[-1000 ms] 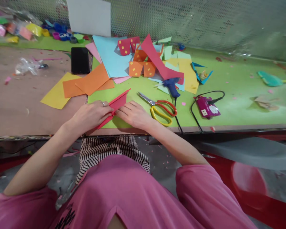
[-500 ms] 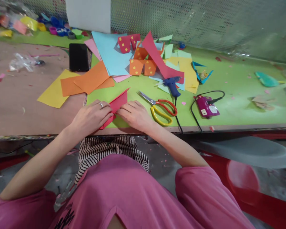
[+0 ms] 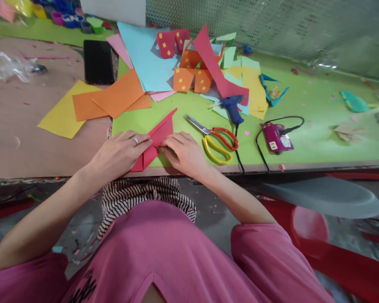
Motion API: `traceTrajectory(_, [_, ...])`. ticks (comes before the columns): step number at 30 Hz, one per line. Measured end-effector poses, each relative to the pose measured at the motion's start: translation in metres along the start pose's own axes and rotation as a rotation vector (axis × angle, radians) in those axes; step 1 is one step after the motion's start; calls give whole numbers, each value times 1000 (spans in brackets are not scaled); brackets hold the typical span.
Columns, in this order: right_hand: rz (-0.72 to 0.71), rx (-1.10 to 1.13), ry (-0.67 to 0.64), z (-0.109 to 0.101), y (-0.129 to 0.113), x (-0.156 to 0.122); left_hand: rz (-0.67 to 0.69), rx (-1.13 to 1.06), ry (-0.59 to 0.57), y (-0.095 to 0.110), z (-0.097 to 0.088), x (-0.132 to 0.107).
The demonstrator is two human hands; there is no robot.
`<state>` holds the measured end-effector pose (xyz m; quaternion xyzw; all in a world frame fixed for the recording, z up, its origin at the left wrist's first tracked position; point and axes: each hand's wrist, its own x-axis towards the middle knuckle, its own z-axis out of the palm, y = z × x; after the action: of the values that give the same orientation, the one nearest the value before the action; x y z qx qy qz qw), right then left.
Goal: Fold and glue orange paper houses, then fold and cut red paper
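Note:
A folded red sheet of paper lies on the green mat near the table's front edge. My left hand, with a ring on one finger, presses down on its left part, fingers together and flat. My right hand rests on its right part, fingertips pinching along the fold. One pointed corner of the red paper sticks up and away from me.
Scissors with red and yellow handles lie just right of my right hand. A blue glue gun, a pink device with a black cable, orange sheets, a yellow sheet, a black phone and paper cut-outs lie farther back.
My hands and the red paper stay in much the same place on the table. The paper has turned slightly and my fingers have shifted along the fold. The camera has tilted a little.

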<state>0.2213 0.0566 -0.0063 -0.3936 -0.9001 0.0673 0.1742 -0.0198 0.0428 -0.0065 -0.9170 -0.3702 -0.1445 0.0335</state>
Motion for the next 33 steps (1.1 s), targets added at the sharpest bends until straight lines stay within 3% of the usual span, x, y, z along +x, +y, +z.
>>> traceTrajectory(7, [182, 193, 7, 3, -1, 1, -85, -90, -144, 0, -9, 6])
traceTrajectory(15, [271, 259, -35, 1, 0, 6, -138, -159, -179, -1, -22, 18])
traceTrajectory(19, [297, 297, -52, -2, 0, 8, -145, -168, -186, 9, -31, 21])
traceTrajectory(22, [306, 303, -59, -3, 0, 9, -135, -181, -250, 18, -29, 22])
traceTrajectory(25, [278, 310, -63, -4, -1, 8, -222, -176, -284, 22, -21, 24])
traceTrajectory(29, [244, 330, -44, -4, 0, 6, -352, -220, -288, 18, -16, 32])
traceTrajectory(33, [275, 305, -47, -3, -1, 6, -351, -202, -248, 15, -16, 37])
